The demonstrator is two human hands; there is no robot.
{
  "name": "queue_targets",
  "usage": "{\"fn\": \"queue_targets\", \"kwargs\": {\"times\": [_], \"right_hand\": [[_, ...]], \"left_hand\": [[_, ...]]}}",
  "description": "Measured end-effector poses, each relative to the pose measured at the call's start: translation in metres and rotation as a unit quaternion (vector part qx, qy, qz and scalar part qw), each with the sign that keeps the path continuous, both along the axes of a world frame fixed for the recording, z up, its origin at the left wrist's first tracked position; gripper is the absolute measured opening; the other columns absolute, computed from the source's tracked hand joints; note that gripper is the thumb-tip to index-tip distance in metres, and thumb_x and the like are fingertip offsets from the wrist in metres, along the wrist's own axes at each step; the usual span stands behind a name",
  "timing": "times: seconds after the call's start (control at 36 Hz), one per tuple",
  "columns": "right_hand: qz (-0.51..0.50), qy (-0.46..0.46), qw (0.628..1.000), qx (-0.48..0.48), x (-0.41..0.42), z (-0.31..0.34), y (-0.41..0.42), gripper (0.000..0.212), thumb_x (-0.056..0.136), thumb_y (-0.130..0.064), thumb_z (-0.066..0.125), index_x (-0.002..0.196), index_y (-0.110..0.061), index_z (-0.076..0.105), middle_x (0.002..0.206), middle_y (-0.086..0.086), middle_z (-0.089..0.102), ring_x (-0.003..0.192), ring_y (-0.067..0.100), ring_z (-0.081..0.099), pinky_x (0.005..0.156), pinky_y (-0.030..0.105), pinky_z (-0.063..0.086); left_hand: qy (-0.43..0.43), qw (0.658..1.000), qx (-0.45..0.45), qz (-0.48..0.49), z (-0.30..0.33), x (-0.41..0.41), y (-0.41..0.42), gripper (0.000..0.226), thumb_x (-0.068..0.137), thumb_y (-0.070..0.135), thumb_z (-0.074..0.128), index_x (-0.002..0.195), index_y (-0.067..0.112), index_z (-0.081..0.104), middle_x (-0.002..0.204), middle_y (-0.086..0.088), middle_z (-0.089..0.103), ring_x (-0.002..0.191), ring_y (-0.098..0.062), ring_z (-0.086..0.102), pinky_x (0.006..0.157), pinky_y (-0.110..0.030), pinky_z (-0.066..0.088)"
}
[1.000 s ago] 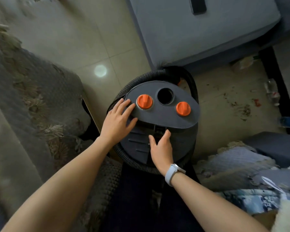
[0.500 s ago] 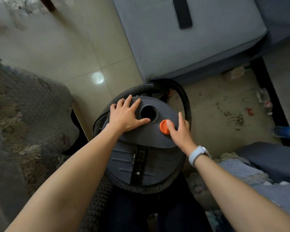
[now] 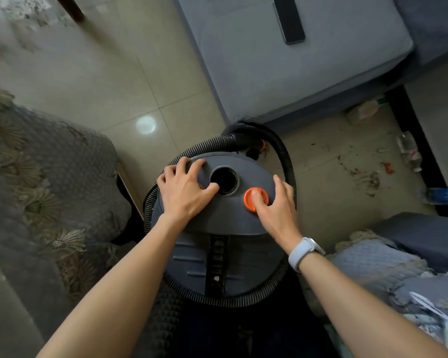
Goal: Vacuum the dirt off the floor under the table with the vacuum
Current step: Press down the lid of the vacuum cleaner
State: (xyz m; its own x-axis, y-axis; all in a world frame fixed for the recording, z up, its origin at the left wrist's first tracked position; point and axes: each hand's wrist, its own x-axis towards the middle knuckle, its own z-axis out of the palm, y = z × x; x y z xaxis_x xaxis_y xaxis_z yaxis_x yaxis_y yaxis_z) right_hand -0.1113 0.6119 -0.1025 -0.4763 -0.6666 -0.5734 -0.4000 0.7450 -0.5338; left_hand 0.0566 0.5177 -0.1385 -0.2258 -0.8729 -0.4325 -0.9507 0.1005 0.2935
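The round grey plastic vacuum canister (image 3: 225,228) sits directly below both hands, w/ its black ribbed hose (image 3: 286,161) coiled around the lid. A sec ago the right hand (image 3: 277,210) was down at the near middle of the lid by the black latch strip (image 3: 216,262); it is now moved up and to the right edge, thumb laid on the orange round knob (image 3: 255,198), other fingers spread loosely over the lid rim, nothing gripped. The left hand (image 3: 185,189) has been slid forward from the near-left part of the lid and now lies flat, fingers spread, over the spot where a second orange knob showed before; that knob is hidden, thumb tip at the edge of the dark round port (image 3: 224,180). Neither hand is closed round anything. It is judged that the canister is being set up or steadied, not yet used: the hose is not uncoiled, and the scattered brown dirt (image 3: 367,177) on the pale tiled floor (image 3: 329,202) well right of the right hand is untouched.
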Motion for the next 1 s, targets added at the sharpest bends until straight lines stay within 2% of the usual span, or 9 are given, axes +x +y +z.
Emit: {"fn": "queue_targets", "kwargs": {"times": [0.14, 0.31, 0.47, 0.64, 0.78, 0.86, 0.92, 1.0], "right_hand": [[0.042, 0.022, 0.999, -0.007, 0.025, 0.004, -0.008, 0.073, 0.092, -0.041, 0.053, 0.151, -0.015, 0.019, 0.154, 0.003, 0.019, 0.14, 0.022, 0.026, 0.105, 0.029, 0.028], [0.116, 0.032, 0.992, -0.032, 0.055, 0.004, -0.038, 0.073, 0.091, -0.041, 0.055, 0.15, -0.013, 0.022, 0.152, 0.006, 0.024, 0.139, 0.022, 0.025, 0.11, 0.03, 0.024], [0.178, 0.034, 0.983, -0.027, 0.067, -0.013, -0.081, 0.072, 0.092, -0.045, 0.051, 0.151, -0.017, 0.021, 0.154, 0.005, 0.021, 0.139, 0.024, 0.025, 0.11, 0.035, 0.026], [0.186, 0.027, 0.982, -0.01, 0.054, -0.029, -0.107, 0.072, 0.092, -0.045, 0.05, 0.151, -0.016, 0.021, 0.154, 0.005, 0.022, 0.139, 0.026, 0.026, 0.109, 0.035, 0.025], [0.19, 0.03, 0.98, -0.054, 0.054, -0.034, -0.093, 0.069, 0.095, -0.043, 0.048, 0.151, -0.016, 0.018, 0.152, 0.008, 0.022, 0.14, 0.024, 0.022, 0.11, 0.033, 0.022], [0.192, 0.06, 0.974, -0.106, 0.062, -0.032, -0.072, 0.073, 0.091, -0.053, 0.042, 0.151, -0.016, 0.021, 0.154, 0.014, 0.018, 0.143, 0.028, 0.014, 0.113, 0.034, 0.015], [0.237, 0.087, 0.96, -0.123, 0.067, -0.034, -0.049, 0.079, 0.085, -0.058, 0.036, 0.151, -0.016, 0.021, 0.156, 0.015, 0.014, 0.145, 0.032, 0.002, 0.114, 0.039, 0.009], [0.308, 0.117, 0.938, -0.106, 0.066, -0.043, -0.018, 0.086, 0.083, -0.065, 0.036, 0.152, -0.026, 0.003, 0.158, 0.007, -0.002, 0.143, 0.033, -0.016, 0.114, 0.047, 0.001]], "left_hand": [[0.01, 0.998, -0.015, 0.052, 0.004, 0.03, 0.005, 0.074, 0.065, 0.064, 0.032, 0.132, 0.035, 0.047, 0.139, 0.003, 0.041, 0.121, -0.03, 0.034, 0.102, -0.042, 0.025], [0.012, 0.992, -0.012, 0.129, 0.004, 0.07, 0.005, 0.069, 0.071, 0.058, 0.04, 0.136, 0.035, 0.044, 0.14, 0.003, 0.039, 0.124, -0.03, 0.031, 0.105, -0.044, 0.022], [0.001, 0.982, -0.016, 0.187, -0.008, 0.087, -0.011, 0.071, 0.072, 0.06, 0.036, 0.137, 0.033, 0.044, 0.143, 0.001, 0.038, 0.128, -0.031, 0.03, 0.106, -0.045, 0.02], [-0.014, 0.982, -0.028, 0.185, -0.018, 0.072, -0.025, 0.071, 0.073, 0.061, 0.034, 0.136, 0.031, 0.045, 0.143, -0.001, 0.037, 0.129, -0.03, 0.03, 0.106, -0.046, 0.02], [0.002, 0.985, -0.071, 0.16, -0.019, 0.08, -0.012, 0.067, 0.079, 0.06, 0.036, 0.137, 0.027, 0.047, 0.146, -0.003, 0.041, 0.132, -0.028, 0.032, 0.106, -0.045, 0.023], [0.028, 0.984, -0.12, 0.132, -0.017, 0.087, 0.006, 0.062, 0.082, 0.057, 0.038, 0.132, 0.024, 0.054, 0.142, -0.007, 0.046, 0.132, -0.03, 0.037, 0.106, -0.049, 0.025], [0.032, 0.984, -0.139, 0.111, -0.016, 0.089, 0.027, 0.056, 0.084, 0.052, 0.041, 0.129, 0.024, 0.057, 0.141, -0.01, 0.047, 0.134, -0.031, 0.037, 0.109, -0.054, 0.023], [0.046, 0.984, -0.141, 0.101, -0.02, 0.088, 0.054, 0.055, 0.085, 0.051, 0.045, 0.134, 0.027, 0.052, 0.148, -0.012, 0.039, 0.139, -0.031, 0.029, 0.11, -0.059, 0.019]]}}
